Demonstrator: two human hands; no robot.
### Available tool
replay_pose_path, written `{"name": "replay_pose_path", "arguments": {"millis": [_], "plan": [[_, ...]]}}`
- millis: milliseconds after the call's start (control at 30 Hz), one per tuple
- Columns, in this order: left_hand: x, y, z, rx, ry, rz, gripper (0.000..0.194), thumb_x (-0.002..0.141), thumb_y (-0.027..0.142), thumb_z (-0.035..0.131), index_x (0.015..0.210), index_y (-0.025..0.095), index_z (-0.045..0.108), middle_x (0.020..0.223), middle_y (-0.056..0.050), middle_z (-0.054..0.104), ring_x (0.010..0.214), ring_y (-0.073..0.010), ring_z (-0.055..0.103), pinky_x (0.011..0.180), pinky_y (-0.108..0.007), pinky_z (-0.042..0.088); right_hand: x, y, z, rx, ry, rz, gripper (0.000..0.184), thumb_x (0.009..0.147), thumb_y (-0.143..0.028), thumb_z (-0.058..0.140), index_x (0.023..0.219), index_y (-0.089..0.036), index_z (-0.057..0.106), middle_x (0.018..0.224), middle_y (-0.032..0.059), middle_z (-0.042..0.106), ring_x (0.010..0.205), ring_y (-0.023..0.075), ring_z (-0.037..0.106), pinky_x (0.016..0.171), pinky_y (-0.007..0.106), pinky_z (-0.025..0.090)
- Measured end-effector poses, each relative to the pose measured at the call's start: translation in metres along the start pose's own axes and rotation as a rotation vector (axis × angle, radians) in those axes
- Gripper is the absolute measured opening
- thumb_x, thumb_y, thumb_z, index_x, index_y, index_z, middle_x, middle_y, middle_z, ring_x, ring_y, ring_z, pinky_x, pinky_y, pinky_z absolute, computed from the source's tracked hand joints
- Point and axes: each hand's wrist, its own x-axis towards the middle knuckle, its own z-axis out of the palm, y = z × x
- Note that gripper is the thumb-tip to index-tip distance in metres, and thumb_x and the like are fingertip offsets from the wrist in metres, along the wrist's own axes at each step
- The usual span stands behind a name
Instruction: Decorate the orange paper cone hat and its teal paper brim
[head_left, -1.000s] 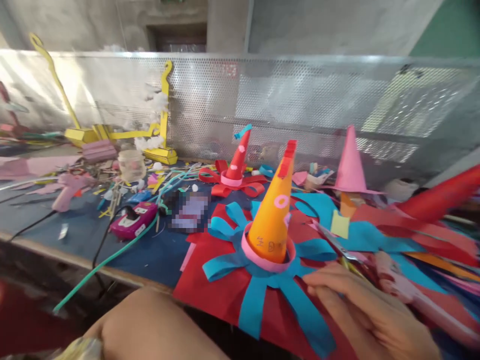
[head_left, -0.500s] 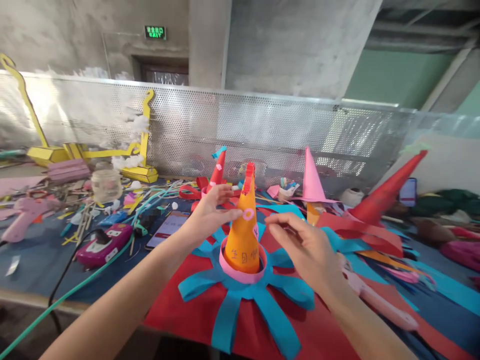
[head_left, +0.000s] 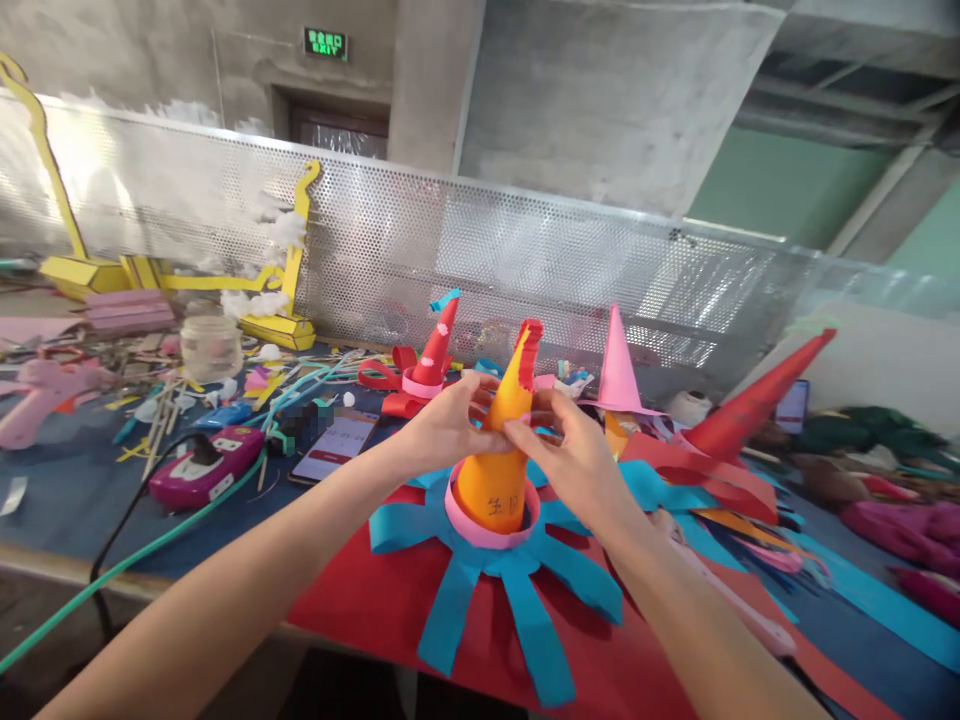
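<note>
An orange paper cone hat (head_left: 484,480) with handwritten characters and a red fringed strip at its tip stands in a pink paper band (head_left: 491,538). Blue paper loops (head_left: 442,620) spread out from that band over red paper (head_left: 360,600). My left hand (head_left: 450,428) grips the cone from the left, its thumb across the front. From the right, my right hand (head_left: 566,450) closes on the same cone at mid-height, with the thumb meeting the left one. The small pink ring on the cone is mostly hidden by my fingers.
Purple power strip (head_left: 206,470), phone (head_left: 337,445) and pink glue gun (head_left: 49,395) lie to the left. Behind stand a red cone hat (head_left: 435,350) and a pink cone hat (head_left: 621,365). Another red cone (head_left: 750,405) leans at right. A perforated metal panel (head_left: 525,250) runs across the back.
My right hand has moved left onto the orange cone, where it was apart before. My left hand has shifted right and lower around it. The cone's face has turned rightward.
</note>
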Motion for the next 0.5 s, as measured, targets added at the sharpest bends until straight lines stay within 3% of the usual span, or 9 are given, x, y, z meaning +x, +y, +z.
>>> {"name": "replay_pose_path", "arguments": {"millis": [167, 367, 500], "plan": [[-0.015, -0.015, -0.017, -0.275, -0.063, -0.141, 0.059, 0.065, 0.014, 0.080, 0.118, 0.018, 0.055, 0.117, -0.011, 0.063, 0.108, -0.0234, 0.061, 0.090, -0.040, 0.051, -0.006, 0.006, -0.005, 0.056, -0.055, -0.013, 0.035, 0.086, -0.042, 0.064, 0.114, -0.022, 0.060, 0.114, 0.0084, 0.066, 0.102, 0.0243, 0.062, 0.081, 0.039, 0.057], [-0.021, -0.028, -0.013, -0.245, -0.123, -0.175, 0.035, 0.066, 0.009, 0.078, 0.098, 0.013, 0.066, 0.101, -0.009, 0.070, 0.098, -0.0214, 0.064, 0.093, -0.041, 0.048, -0.009, 0.012, -0.007, 0.029, -0.048, 0.002, 0.036, 0.086, -0.045, 0.065, 0.112, -0.021, 0.060, 0.111, 0.0094, 0.068, 0.103, 0.0262, 0.063, 0.081, 0.040, 0.057], [-0.019, -0.029, -0.006, -0.245, -0.104, -0.163, 0.033, 0.064, 0.010, 0.080, 0.094, 0.014, 0.067, 0.097, -0.007, 0.070, 0.094, -0.0197, 0.065, 0.092, -0.039, 0.048, -0.010, 0.013, -0.006, 0.048, -0.059, 0.016, 0.034, 0.087, -0.044, 0.065, 0.113, -0.022, 0.060, 0.110, 0.0083, 0.068, 0.100, 0.0244, 0.065, 0.081, 0.038, 0.058]]}}
